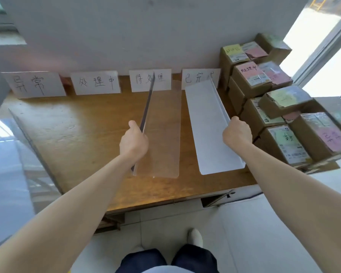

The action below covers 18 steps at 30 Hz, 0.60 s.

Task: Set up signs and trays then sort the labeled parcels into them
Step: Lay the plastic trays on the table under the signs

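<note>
Several white handwritten signs stand along the wall at the back of the wooden table [77,131]. My left hand [133,141] grips the upright side wall of a clear L-shaped tray [163,134] lying below the third sign [150,80]. My right hand [237,133] grips the right wall of a second clear tray [207,127], which looks white and lies below the fourth sign [200,78]. Brown parcels [280,123] with coloured labels are stacked at the table's right end.
Two more signs [96,82] [34,84] stand at the left with bare tabletop in front of them. Another clear tray [31,146] leans at the table's left edge. A bright window is at the right. My legs and shoe show below.
</note>
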### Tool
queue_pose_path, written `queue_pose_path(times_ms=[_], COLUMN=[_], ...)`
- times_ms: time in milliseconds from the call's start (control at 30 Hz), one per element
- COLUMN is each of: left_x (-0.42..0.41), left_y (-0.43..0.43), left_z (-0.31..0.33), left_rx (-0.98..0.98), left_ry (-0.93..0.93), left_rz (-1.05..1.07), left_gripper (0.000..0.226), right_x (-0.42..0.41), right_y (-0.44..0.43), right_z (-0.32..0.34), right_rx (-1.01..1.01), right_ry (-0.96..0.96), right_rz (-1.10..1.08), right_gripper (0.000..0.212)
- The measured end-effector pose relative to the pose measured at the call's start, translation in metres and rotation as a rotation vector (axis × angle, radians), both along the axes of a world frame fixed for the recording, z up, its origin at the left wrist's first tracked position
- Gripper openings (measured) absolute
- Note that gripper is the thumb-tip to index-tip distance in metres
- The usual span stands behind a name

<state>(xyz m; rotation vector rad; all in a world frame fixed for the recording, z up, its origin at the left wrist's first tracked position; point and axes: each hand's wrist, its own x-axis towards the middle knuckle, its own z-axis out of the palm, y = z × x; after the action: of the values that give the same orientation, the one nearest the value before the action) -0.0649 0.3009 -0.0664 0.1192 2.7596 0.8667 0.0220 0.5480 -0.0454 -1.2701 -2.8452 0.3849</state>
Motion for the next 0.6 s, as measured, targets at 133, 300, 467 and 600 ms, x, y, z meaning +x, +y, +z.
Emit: queue_pose_path(times_ms=[133, 300, 467, 600], left_x=[0.017, 0.03, 0.033, 0.035], left_y=[0.043, 0.084, 0.108, 0.121], left_z=[-0.01, -0.031, -0.047, -0.055], left_rx=[-0.016, -0.041, -0.066, -0.081], left_ry=[-0.026, -0.062, -0.078, -0.074], left_rz=[0.011, 0.062, 0.13, 0.145], left_gripper=[0.02, 0.029, 0.017, 0.019], right_x=[0.006, 0.001, -0.012, -0.015], right_y=[0.045, 0.086, 0.109, 0.122], right_z=[-0.016, -0.039, -0.059, -0.075], right_rx=[-0.026, -0.031, 0.04, 0.051], right_ry=[-0.049, -0.109, -0.239, -0.32], right_rz=[0.018, 0.095, 0.237, 0.284], right_gripper=[0.026, 0.029, 0.041, 0.056])
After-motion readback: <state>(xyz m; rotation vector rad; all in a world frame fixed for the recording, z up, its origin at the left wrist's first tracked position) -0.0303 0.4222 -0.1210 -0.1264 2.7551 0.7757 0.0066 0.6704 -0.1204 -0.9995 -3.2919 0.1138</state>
